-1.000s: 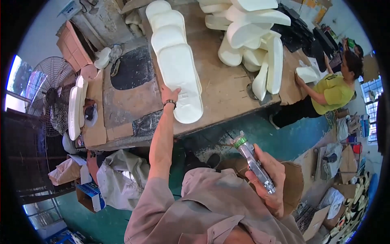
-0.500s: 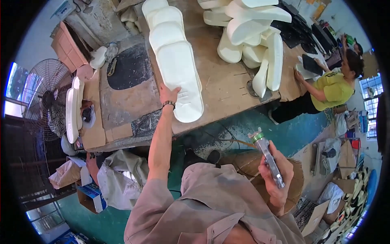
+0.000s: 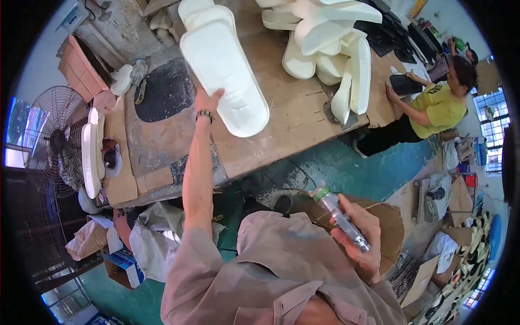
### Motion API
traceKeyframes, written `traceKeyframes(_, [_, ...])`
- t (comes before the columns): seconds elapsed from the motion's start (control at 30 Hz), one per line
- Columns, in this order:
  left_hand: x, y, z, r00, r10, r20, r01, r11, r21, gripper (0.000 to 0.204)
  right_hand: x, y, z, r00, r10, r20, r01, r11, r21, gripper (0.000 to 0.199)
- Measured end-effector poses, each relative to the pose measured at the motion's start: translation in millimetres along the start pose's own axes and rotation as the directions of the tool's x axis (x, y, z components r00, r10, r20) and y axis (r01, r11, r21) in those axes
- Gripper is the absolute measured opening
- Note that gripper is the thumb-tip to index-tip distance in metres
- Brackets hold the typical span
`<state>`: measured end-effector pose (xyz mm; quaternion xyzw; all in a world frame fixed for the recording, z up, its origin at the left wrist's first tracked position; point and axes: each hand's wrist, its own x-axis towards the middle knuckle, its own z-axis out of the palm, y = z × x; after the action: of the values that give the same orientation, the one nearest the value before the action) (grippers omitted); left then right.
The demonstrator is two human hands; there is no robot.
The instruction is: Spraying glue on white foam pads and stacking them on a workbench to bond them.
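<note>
My left hand (image 3: 208, 102) grips the left edge of a long white moulded foam pad (image 3: 230, 81), its thumb on the top face and the other fingers hidden. The pad has rounded ends and creases near the thumb. It overlaps further white pads (image 3: 210, 16) behind it on the cardboard-covered table (image 3: 292, 124). In front of my body, past the table edge, my right hand (image 3: 364, 230) is wrapped round a silver hand-held air tool (image 3: 344, 221) with a green collar. The tool's head points up and left, away from the pad.
White foam pieces (image 3: 325, 32) are heaped at the table's far right. A person in a yellow shirt (image 3: 441, 105) handles a dark piece (image 3: 405, 84) there. A wire-caged fan (image 3: 58, 141) and stacked pads (image 3: 91, 154) stand left. A large cardboard box (image 3: 392, 238) sits beneath my right hand.
My left hand has moved the front pad away from me and slightly left, so it covers more of the pads behind. My right hand with the air tool has shifted a little left.
</note>
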<state>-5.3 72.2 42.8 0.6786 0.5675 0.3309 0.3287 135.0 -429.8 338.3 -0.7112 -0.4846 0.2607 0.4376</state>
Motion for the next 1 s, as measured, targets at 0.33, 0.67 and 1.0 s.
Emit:
traceKeyframes(0.33, [29.1,0.9,18.8,1.0,0.022,0.014,-0.023,0.993,0.12,0.058,8.4,13.0,-6.5,0.982,0.141,0.122,-0.121,0.979,-0.161,0.066])
traceKeyframes(0.67, [22.5,1.2,17.8,0.999,-0.007,0.041,0.004,0.997,0.072,0.065,25.6,17.0,-15.3,0.969,0.121,0.217,-0.082,0.98,-0.179,0.069])
traceKeyframes(1.0, [33.2,-15.2,25.3,0.999,-0.009,0.047,0.006,0.997,0.073,0.069,30.7,3.2,-2.6,0.983,0.052,0.176,-0.035,0.994,-0.099,0.067])
